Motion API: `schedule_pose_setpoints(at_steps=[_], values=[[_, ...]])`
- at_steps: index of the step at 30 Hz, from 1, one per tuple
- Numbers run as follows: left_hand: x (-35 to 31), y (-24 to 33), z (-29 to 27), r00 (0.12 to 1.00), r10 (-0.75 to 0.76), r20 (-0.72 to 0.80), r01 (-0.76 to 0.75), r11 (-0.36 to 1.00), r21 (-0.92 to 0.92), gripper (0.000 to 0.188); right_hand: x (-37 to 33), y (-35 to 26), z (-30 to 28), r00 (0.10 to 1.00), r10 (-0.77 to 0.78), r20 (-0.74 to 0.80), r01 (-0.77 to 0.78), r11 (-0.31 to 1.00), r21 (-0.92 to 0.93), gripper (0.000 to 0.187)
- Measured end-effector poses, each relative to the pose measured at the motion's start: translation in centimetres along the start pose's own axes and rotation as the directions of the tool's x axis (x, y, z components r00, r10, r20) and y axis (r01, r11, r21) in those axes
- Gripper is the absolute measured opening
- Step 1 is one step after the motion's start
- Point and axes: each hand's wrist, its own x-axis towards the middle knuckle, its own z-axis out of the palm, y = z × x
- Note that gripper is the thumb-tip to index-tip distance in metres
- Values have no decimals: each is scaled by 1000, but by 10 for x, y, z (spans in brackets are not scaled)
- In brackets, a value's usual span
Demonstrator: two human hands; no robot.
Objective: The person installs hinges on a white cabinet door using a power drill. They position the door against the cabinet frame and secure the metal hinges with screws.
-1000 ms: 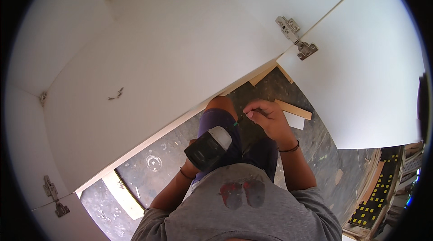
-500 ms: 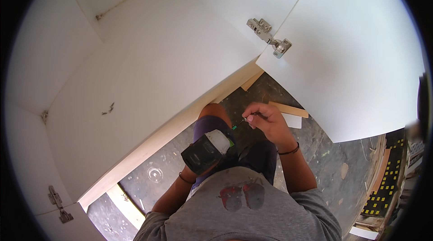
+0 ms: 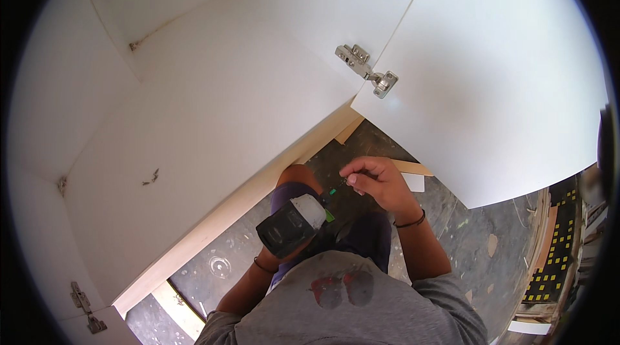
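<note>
My left hand (image 3: pixel 272 259), mostly hidden under the tool, is closed round a cordless drill (image 3: pixel 283 227) with a black battery, pale body and green trim. The drill lies over my left thigh, its thin bit with a green band pointing up and right. At the bit's end my right hand (image 3: pixel 380 183) is closed in a pinch of thumb and forefinger. What sits between those fingertips is too small to make out. A few small screws (image 3: pixel 150 178) lie on the white cabinet panel (image 3: pixel 213 112) to the left.
A metal hinge (image 3: pixel 367 70) joins the cabinet to its open white door (image 3: pixel 491 86) at the right. Another hinge (image 3: pixel 87 307) shows at lower left. Wood strips (image 3: pixel 412 167) lie on the stained floor (image 3: pixel 445 216). Yellow-dotted black material (image 3: pixel 555 248) stands far right.
The view has shifted slightly, so the cabinet hinge and door sit lower and further left. My right hand still pinches near the bit; the drill stays in my left hand.
</note>
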Motion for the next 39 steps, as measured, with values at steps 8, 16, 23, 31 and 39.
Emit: schedule_pose_setpoints(at_steps=[8,16,23,31,39], values=[[56,22,-7,988,-155,-1,147,941,-306,35,-120,-97,-64,-298,-926,-231,-179,292,-939,63],[104,49,-9,978,-172,-120,102,890,-445,24,-185,-105,-179,45,-678,-734,139,732,-668,86],[141,64,-23,934,-356,-34,257,735,-627,29,-178,-116,-162,-8,-714,-700,346,655,-672,82],[153,62,-28,928,-357,-101,217,743,-633,27,-175,-121,-153,-61,-705,-706,341,650,-679,74],[159,53,-28,939,-303,-164,142,776,-615,26,-173,-115,-141,-85,-713,-696,337,637,-693,70]])
